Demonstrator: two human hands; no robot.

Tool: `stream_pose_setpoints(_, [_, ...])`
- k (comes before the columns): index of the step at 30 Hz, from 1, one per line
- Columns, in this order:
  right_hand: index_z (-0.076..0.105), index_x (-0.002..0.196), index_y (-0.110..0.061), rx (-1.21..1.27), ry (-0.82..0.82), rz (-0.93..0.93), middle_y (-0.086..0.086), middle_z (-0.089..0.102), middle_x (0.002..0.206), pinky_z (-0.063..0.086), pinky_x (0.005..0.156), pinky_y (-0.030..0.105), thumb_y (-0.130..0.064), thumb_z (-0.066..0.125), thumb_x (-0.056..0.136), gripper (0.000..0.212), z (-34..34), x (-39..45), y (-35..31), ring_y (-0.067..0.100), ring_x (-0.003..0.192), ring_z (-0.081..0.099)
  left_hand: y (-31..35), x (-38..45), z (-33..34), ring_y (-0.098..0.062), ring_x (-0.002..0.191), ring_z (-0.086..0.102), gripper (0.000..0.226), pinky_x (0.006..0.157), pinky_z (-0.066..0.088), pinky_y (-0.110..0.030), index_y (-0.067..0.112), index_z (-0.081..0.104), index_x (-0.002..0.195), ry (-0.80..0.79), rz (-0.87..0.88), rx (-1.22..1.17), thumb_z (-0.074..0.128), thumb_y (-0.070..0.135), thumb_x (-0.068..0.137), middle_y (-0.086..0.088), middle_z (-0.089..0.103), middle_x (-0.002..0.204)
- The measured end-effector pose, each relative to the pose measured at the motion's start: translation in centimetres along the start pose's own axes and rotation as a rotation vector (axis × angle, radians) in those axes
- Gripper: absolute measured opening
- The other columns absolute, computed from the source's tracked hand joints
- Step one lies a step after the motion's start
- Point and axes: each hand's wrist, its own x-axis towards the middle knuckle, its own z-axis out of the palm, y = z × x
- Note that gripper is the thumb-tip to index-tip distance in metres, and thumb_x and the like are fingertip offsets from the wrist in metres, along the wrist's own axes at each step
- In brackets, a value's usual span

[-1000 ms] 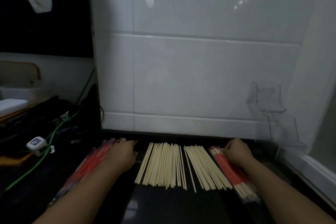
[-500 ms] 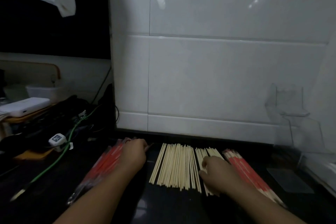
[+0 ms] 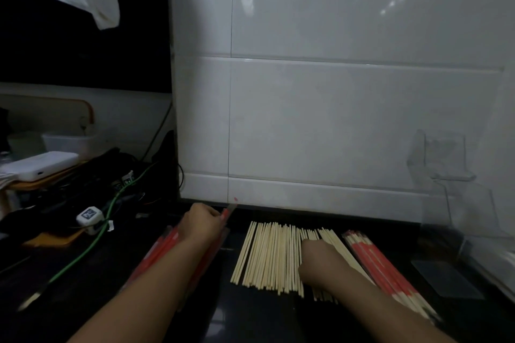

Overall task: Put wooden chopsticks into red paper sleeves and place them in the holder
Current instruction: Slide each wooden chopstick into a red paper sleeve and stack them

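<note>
Since a second ago, the right hand [image 3: 317, 259] has left the sleeved pile and crossed inward to the bare chopsticks [image 3: 271, 255], while the left hand [image 3: 202, 224] has lifted one red sleeve [image 3: 229, 210] clear of its stack.

Nearest, both forearms reach forward over the dark desk [image 3: 250, 315]. The right hand lies knuckles up on the chopsticks, fingers curled down into them; whether it has pinched any cannot be told. The left hand, a little farther forward, pinches the sleeve, whose tip points up toward the wall.

Under the left forearm lies the sleeve stack [image 3: 164, 248]. Just right of the right hand lie finished sleeved pairs [image 3: 379, 259]. Beyond them, against the wall, stands a clear holder [image 3: 446, 164].

The chopsticks are probably light, stiff, smooth and apt to roll; a pinch near one end should suit. The sleeve likely is thin, creases easily, and is best held near its mouth.
</note>
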Motion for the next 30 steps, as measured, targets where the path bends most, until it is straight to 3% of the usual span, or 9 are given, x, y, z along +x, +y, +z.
stream_pose_setpoints(7, [0.056,0.119,-0.007,-0.066,-0.047,0.006,0.012,0.061,0.121,0.05,0.084,0.031,-0.011,0.051,0.092,0.028,0.0,0.5,-0.5,0.026,0.109,0.061,-0.2,0.4,-0.5,-0.024,0.088,0.067,0.005,0.08,0.051,-0.03,0.023,0.078,0.08,0.061,-0.113,-0.08,0.074,0.026,0.081,-0.002,0.074,0.09])
stream_pose_setpoints(10, [0.054,0.123,-0.007,-0.091,-0.045,0.019,0.012,0.059,0.123,0.05,0.087,0.033,-0.011,0.052,0.091,0.032,0.1,0.5,-0.8,0.027,0.111,0.06,-0.3,0.9,-0.7,-0.026,0.085,0.067,0.009,0.082,0.053,-0.032,0.022,0.075,0.075,0.108,-0.139,-0.17,0.076,0.029,0.081,-0.003,0.074,0.088])
stream_pose_setpoints(15, [0.057,0.118,-0.009,-0.063,-0.05,0.021,0.009,0.062,0.117,0.049,0.077,0.029,-0.012,0.054,0.09,0.028,-0.1,0.6,-0.8,0.024,0.105,0.062,0.1,1.6,-1.3,-0.029,0.079,0.067,0.025,0.076,0.055,-0.035,0.02,0.069,0.071,0.169,-0.133,-0.219,0.072,0.041,0.086,-0.005,0.072,0.082])
stream_pose_setpoints(18, [0.06,0.108,-0.01,-0.052,-0.06,-0.002,0.007,0.061,0.101,0.047,0.073,0.028,-0.011,0.054,0.09,0.019,-0.5,0.4,-0.9,0.024,0.099,0.062,0.9,1.7,-1.8,-0.028,0.081,0.067,0.019,0.075,0.054,-0.035,0.023,0.069,0.075,0.203,-0.09,-0.215,0.069,0.035,0.09,-0.004,0.072,0.085])
stream_pose_setpoints(21, [0.05,0.083,-0.015,-0.048,-0.059,-0.012,0.0,0.042,0.075,0.042,0.07,0.026,-0.008,0.051,0.091,0.01,-0.6,0.3,-0.9,0.021,0.085,0.053,2.6,1.3,-1.9,-0.026,0.085,0.066,0.011,0.08,0.054,-0.035,0.02,0.07,0.083,0.2,0.016,-0.277,0.068,0.026,0.091,-0.002,0.07,0.085])
stream_pose_setpoints(23, [0.054,0.088,-0.013,-0.041,-0.064,-0.015,0.002,0.048,0.08,0.043,0.072,0.027,-0.008,0.049,0.091,0.007,-0.7,0.1,-0.9,0.023,0.091,0.057,3.9,0.7,-2.0,-0.022,0.085,0.067,0.009,0.076,0.05,-0.03,0.017,0.072,0.084,0.184,0.113,-0.338,0.069,0.022,0.091,0.001,0.069,0.082])
stream_pose_setpoints(26, [0.06,0.114,-0.005,0.0,-0.035,-0.048,0.012,0.063,0.112,0.048,0.082,0.029,-0.012,0.048,0.094,0.024,-1.5,-0.4,-0.9,0.028,0.108,0.061,5.8,-0.1,-1.9,-0.017,0.088,0.067,0.005,0.078,0.053,-0.032,0.015,0.073,0.09,0.072,0.223,-0.451,0.07,0.018,0.089,0.001,0.071,0.088])
stream_pose_setpoints(28, [0.063,0.11,-0.005,0.085,0.013,-0.033,0.012,0.067,0.111,0.049,0.082,0.029,-0.014,0.049,0.093,0.024,-2.6,-0.4,-0.6,0.025,0.101,0.063,7.0,-0.6,-1.7,-0.018,0.089,0.068,0.004,0.084,0.056,-0.037,0.018,0.072,0.09,0.012,0.261,-0.524,0.072,0.015,0.087,-0.001,0.073,0.088])
stream_pose_setpoints(30, [0.068,0.097,-0.005,0.292,0.077,0.008,0.01,0.069,0.092,0.051,0.069,0.027,-0.016,0.051,0.093,0.021,-4.2,-0.4,0.0,0.019,0.078,0.065,8.4,-1.3,-1.7,-0.019,0.087,0.07,0.008,0.086,0.056,-0.036,0.018,0.071,0.089,-0.036,0.274,-0.616,0.071,0.011,0.087,-0.003,0.074,0.086])
